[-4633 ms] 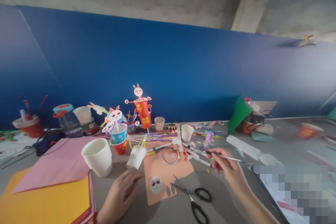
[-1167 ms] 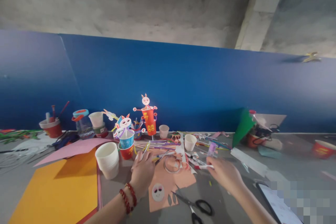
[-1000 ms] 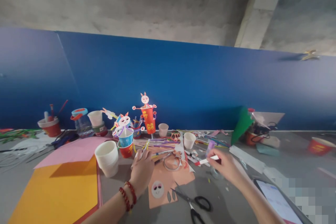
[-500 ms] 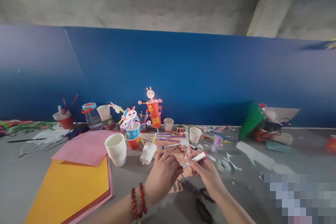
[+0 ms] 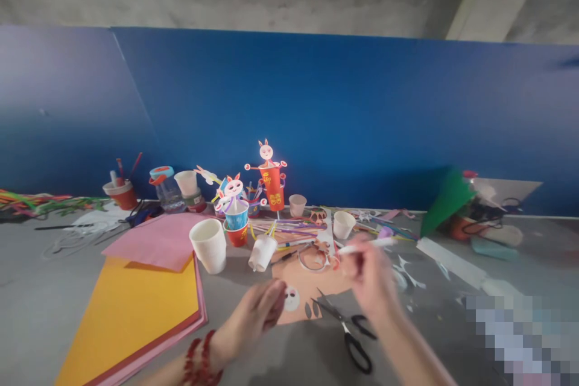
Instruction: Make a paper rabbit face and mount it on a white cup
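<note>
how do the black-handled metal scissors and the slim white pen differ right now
The black-handled metal scissors lie on the grey table, while the slim white pen is held in the right hand. The scissors have two looped handles and slightly parted blades; the pen is one straight stick. Both are elongated hand tools.

hands (image 5: 374, 280) now apart (close together a moment ago), white marker (image 5: 380, 243) away from the left
</note>
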A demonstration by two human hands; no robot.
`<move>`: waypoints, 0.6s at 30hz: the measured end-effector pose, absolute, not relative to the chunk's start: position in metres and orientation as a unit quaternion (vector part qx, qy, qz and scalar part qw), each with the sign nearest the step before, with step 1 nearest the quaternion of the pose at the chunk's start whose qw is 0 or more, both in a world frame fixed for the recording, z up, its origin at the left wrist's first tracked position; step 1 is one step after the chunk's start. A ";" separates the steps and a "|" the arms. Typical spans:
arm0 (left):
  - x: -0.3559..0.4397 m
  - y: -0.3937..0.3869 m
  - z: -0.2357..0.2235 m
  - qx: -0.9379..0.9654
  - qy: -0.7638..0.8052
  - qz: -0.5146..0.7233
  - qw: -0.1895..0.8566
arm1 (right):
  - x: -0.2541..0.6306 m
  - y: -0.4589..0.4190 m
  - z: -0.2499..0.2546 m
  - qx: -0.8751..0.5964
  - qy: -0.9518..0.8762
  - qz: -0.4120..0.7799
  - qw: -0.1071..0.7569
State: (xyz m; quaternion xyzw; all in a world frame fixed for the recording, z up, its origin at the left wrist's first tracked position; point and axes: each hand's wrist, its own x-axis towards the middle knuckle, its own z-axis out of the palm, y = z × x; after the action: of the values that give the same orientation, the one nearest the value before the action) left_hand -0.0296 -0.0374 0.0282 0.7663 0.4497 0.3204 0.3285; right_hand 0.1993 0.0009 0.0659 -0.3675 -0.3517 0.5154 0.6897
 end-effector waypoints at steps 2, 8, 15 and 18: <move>-0.044 -0.042 0.010 0.771 0.478 0.305 0.290 | 0.224 0.006 0.068 -0.371 -0.336 0.442 0.744; -0.062 -0.030 -0.004 0.865 0.426 0.213 0.158 | 0.202 0.001 0.018 -0.431 -0.537 0.593 0.418; -0.065 -0.014 -0.006 0.898 0.383 0.178 0.123 | 0.155 0.019 -0.029 -0.391 -0.596 0.565 0.416; -0.068 -0.018 -0.012 0.909 0.371 0.155 0.111 | 0.156 0.018 -0.037 -0.395 -0.597 0.559 0.418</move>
State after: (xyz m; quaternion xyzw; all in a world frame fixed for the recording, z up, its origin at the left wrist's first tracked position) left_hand -0.0680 -0.0176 -0.0117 0.9088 0.3711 0.1552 0.1112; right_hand 0.1564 0.0184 -0.0370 -0.3953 -0.5975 0.5589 0.4175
